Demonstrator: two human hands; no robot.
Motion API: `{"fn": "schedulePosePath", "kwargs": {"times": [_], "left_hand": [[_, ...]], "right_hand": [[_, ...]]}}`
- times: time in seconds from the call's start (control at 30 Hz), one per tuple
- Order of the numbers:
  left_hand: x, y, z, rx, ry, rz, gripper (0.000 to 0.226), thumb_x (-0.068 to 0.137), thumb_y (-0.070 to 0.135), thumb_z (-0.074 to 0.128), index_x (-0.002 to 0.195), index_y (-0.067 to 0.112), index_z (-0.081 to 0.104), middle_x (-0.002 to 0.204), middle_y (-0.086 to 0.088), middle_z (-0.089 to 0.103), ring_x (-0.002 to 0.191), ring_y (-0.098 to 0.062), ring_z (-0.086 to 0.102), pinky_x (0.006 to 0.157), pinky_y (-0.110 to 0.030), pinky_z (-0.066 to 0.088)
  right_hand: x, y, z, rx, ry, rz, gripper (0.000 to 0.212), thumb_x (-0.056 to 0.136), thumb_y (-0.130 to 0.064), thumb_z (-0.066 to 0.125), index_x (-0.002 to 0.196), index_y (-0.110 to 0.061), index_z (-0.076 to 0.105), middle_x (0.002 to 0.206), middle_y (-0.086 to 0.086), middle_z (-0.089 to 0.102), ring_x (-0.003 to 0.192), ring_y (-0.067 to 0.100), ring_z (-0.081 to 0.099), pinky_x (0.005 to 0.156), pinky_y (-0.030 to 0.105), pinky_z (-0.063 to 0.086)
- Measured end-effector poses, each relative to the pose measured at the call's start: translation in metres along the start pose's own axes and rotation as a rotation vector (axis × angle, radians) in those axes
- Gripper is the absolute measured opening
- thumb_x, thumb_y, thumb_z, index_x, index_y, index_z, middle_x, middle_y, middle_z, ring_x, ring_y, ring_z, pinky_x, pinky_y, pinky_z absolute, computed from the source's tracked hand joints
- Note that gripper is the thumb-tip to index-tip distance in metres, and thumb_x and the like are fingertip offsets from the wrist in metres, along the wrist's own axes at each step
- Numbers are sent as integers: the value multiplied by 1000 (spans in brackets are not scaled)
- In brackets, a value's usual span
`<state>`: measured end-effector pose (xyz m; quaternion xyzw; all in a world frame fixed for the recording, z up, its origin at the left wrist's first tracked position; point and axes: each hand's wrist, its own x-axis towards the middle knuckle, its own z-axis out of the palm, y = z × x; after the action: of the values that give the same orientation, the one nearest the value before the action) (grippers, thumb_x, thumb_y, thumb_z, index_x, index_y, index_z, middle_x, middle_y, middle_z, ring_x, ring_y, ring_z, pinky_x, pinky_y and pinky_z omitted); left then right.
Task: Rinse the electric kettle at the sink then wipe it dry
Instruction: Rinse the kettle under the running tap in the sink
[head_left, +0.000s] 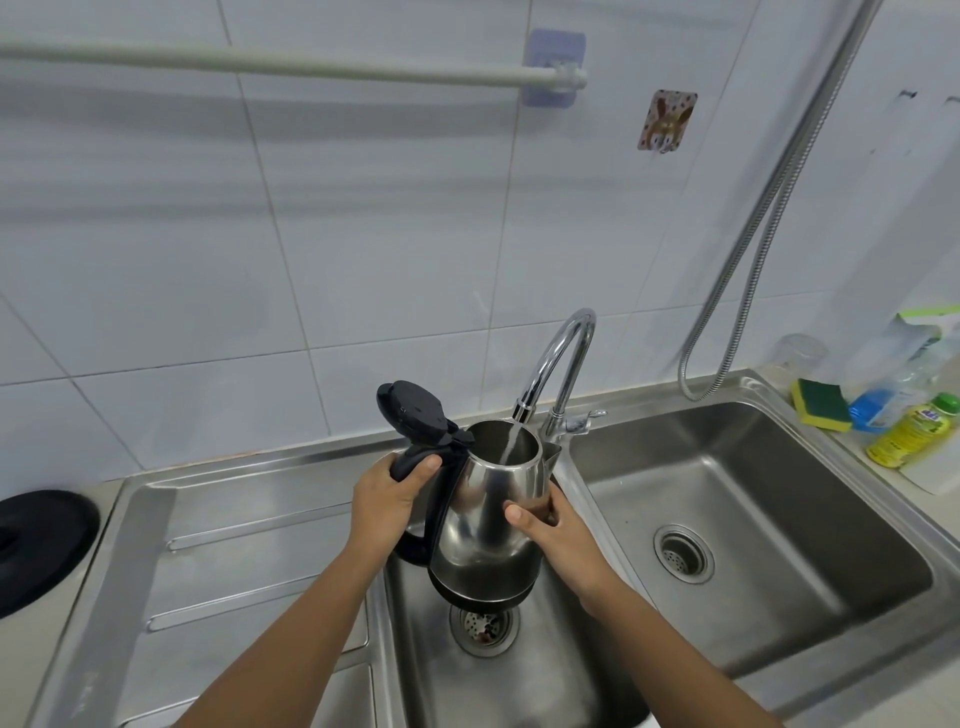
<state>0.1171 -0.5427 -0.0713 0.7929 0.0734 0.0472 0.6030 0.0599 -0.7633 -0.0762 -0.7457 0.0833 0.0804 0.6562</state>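
Note:
A shiny steel electric kettle with a black handle and base is held upright above the left sink basin. Its black lid is flipped open. Water runs from the chrome faucet straight into the kettle's mouth. My left hand grips the black handle. My right hand is wrapped around the kettle's right side, steadying the body. The drain strainer shows just under the kettle's base.
A second basin lies to the right. On the right ledge stand a green and yellow sponge, a yellow bottle and other bottles. The kettle's black base plate sits far left, beside the ribbed draining board. A metal hose hangs on the wall.

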Motion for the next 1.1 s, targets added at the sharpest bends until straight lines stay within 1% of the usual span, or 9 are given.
{"fn": "schedulePosePath", "kwargs": {"times": [0.1, 0.2, 0.37, 0.47, 0.57, 0.67, 0.77, 0.97, 1.1], "left_hand": [[-1, 1, 1, 6, 4, -2, 20, 84, 44, 70, 74, 28, 62, 67, 7, 64, 68, -11, 61, 59, -24, 39], [-1, 2, 1, 5, 6, -4, 21, 84, 44, 70, 74, 27, 63, 67, 6, 64, 67, -13, 61, 59, -25, 40], [0, 0, 2, 19, 3, 3, 25, 85, 44, 70, 73, 23, 63, 67, 3, 64, 67, -17, 60, 61, -29, 42], [1, 0, 2, 30, 3, 3, 28, 85, 44, 70, 70, 22, 61, 64, 2, 63, 64, -18, 59, 61, -31, 43], [1, -3, 2, 26, 12, 8, 29, 84, 46, 70, 69, 23, 61, 64, 3, 63, 63, -17, 59, 60, -30, 43], [1, -5, 3, 35, 15, 9, 29, 85, 47, 70, 71, 22, 61, 65, 2, 64, 64, -17, 60, 59, -29, 42], [2, -4, 4, 29, 15, 5, 29, 84, 46, 70, 71, 21, 62, 65, 2, 63, 64, -17, 60, 59, -29, 42], [3, -6, 4, 17, 18, 0, 29, 85, 46, 70, 70, 22, 62, 64, 2, 63, 64, -18, 59, 62, -32, 45], [3, -6, 4, 15, 19, 5, 32, 84, 47, 69, 68, 21, 61, 63, 1, 62, 63, -20, 59, 62, -34, 45]], "right_hand": [[0, 0, -2, -17, 5, 2, 68, 65, -62, 80, 127, -45, 57, 106, -26, 72, 99, -13, 63, 72, 2, 48], [1, 1, -3, -19, 6, 11, 70, 62, -67, 79, 125, -47, 57, 104, -26, 72, 100, -12, 63, 77, 9, 53], [-1, 1, -2, 12, 8, 3, 77, 55, -72, 81, 124, -48, 57, 111, -24, 72, 101, -15, 62, 71, -1, 46], [-1, 0, -2, 19, 0, 13, 71, 59, -68, 81, 124, -49, 57, 112, -25, 72, 100, -15, 62, 70, 0, 48], [0, 1, -2, 30, 1, 9, 62, 68, -55, 81, 125, -45, 59, 111, -21, 73, 101, -10, 65, 72, 1, 48], [1, 2, -4, 42, -8, 7, 54, 74, -47, 81, 123, -45, 59, 112, -22, 73, 103, -8, 65, 74, 2, 48], [1, 3, -4, 52, -21, 8, 54, 76, -46, 80, 125, -45, 58, 114, -25, 72, 103, -11, 64, 73, 3, 49], [1, 1, -4, 61, -23, 1, 63, 74, -46, 81, 132, -36, 58, 116, -20, 72, 104, -9, 65, 75, 4, 49], [0, 0, -5, 48, -24, 3, 62, 73, -49, 79, 131, -39, 58, 117, -21, 72, 107, -7, 64, 76, 7, 50]]}}
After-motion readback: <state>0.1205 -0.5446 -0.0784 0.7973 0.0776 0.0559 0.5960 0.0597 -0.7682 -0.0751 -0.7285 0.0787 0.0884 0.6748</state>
